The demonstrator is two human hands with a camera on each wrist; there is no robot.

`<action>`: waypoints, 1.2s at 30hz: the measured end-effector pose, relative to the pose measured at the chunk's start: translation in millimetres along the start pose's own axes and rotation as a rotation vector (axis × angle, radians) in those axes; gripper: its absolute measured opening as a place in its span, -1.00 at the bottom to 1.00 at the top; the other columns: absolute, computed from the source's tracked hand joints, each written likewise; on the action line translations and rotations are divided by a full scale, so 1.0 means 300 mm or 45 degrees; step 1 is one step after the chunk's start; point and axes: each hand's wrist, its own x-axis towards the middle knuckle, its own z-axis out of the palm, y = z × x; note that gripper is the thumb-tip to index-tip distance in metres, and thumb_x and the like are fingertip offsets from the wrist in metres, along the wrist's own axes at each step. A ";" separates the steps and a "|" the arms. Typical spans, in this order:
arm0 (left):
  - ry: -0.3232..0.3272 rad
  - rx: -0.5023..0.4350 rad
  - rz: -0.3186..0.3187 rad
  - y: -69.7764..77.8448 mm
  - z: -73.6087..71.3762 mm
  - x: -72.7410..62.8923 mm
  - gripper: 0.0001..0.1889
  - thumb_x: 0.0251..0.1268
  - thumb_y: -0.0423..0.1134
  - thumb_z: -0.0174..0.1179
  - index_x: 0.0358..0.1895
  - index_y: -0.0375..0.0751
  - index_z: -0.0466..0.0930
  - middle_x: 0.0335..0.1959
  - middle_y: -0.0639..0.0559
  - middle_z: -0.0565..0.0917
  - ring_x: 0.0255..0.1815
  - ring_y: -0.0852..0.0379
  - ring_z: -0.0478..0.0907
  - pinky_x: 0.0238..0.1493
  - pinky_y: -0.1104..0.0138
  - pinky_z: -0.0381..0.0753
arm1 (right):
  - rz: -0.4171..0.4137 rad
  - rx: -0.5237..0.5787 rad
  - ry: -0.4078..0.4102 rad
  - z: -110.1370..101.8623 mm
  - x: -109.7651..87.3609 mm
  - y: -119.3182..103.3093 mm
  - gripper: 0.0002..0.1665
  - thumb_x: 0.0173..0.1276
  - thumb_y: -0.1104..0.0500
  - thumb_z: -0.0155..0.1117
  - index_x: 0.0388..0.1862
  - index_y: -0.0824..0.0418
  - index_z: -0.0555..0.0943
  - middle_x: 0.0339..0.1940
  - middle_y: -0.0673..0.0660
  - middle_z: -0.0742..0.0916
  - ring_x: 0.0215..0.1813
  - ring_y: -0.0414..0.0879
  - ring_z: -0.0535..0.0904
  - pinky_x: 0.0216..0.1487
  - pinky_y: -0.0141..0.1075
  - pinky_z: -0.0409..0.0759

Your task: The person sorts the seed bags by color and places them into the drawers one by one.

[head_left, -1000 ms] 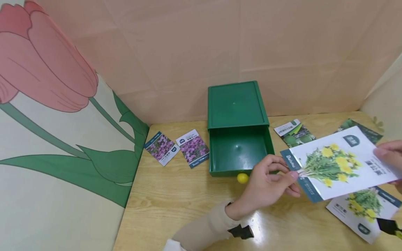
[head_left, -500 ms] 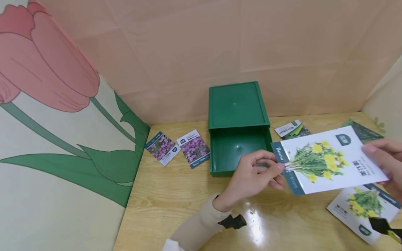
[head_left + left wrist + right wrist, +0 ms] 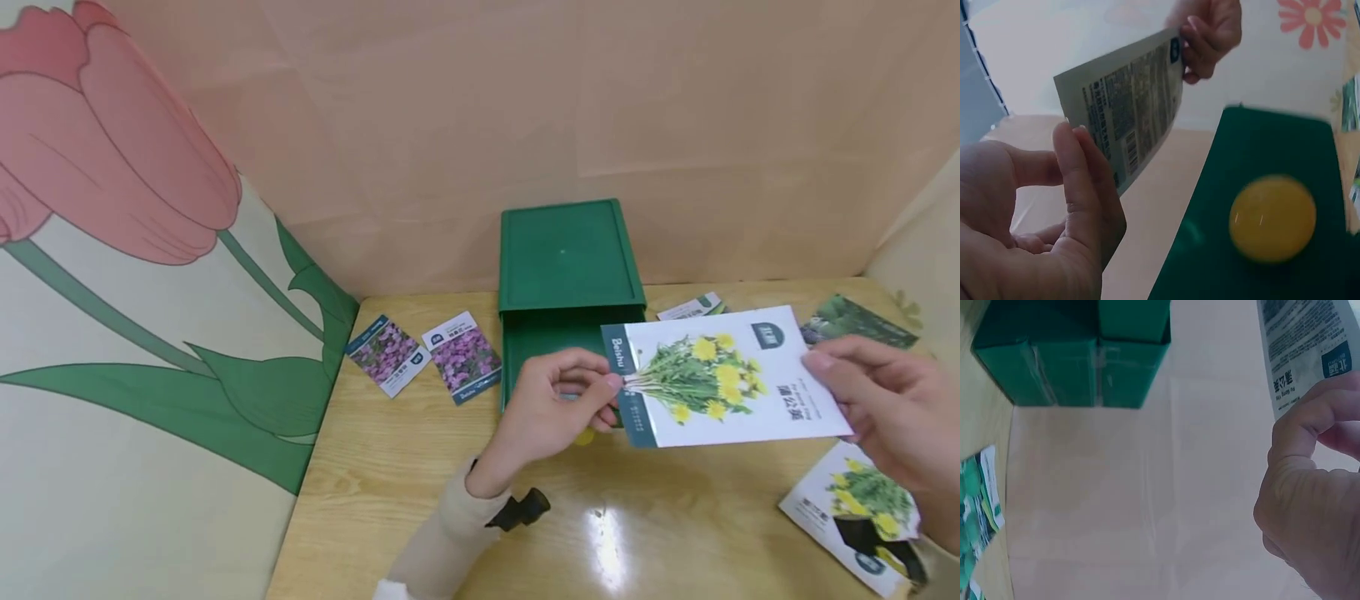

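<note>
A white seed packet (image 3: 701,379) printed with yellow dandelion flowers is held up in front of the green drawer box (image 3: 566,254). My left hand (image 3: 551,408) pinches its dark blue end between thumb and fingers. At the other end my right hand (image 3: 885,408) grips the white edge, thumb on the front. The packet's printed back (image 3: 1135,106) faces the left wrist view. The box's drawer is pulled out, partly hidden behind packet and left hand. A yellow round knob (image 3: 1272,219) shows large on the green drawer front in the left wrist view.
Two purple-flower seed packets (image 3: 387,356) lie left of the box. Another dandelion packet (image 3: 847,508) lies at the front right, partly behind the right wrist. Towards the back right are a dark green packet (image 3: 858,322) and a partly covered one (image 3: 690,307). A cloth-covered wall (image 3: 420,150) stands behind.
Both hands have moved left with the dandelion packet, from the right side to in front of the open drawer. The packet is now more level and covers part of the drawer.
</note>
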 end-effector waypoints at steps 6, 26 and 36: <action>0.105 0.109 -0.033 0.002 -0.054 -0.013 -0.79 0.57 -0.36 0.26 0.08 -0.45 0.69 -0.17 -0.39 0.78 -0.44 0.03 0.77 -0.40 0.21 0.83 | 0.040 -0.076 -0.039 0.049 0.036 0.030 -0.69 0.69 0.46 -0.04 0.04 0.34 0.69 -0.13 0.14 0.86 -0.31 -0.05 0.82 -0.52 -0.32 0.71; 0.264 0.274 -0.049 -0.020 -0.171 0.003 -0.85 0.56 -0.34 0.25 -0.01 -0.36 0.72 -0.26 -0.27 0.79 -0.53 0.21 0.65 -0.47 0.20 0.78 | 0.061 -0.061 -0.138 0.163 0.115 0.054 -0.70 0.63 0.49 0.07 -0.04 0.25 0.72 -0.23 0.08 0.88 -0.45 -0.15 0.69 -0.52 -0.06 0.07; 0.326 0.342 -0.022 -0.038 -0.223 0.001 -0.85 0.56 -0.34 0.25 -0.04 -0.37 0.73 -0.30 -0.26 0.80 -0.55 0.22 0.64 -0.50 0.26 0.76 | 0.067 -0.197 -0.151 0.214 0.157 0.074 -0.83 0.63 0.39 0.17 -0.07 0.27 0.71 -0.24 0.04 0.87 -0.51 -0.10 0.60 -0.54 -0.06 0.11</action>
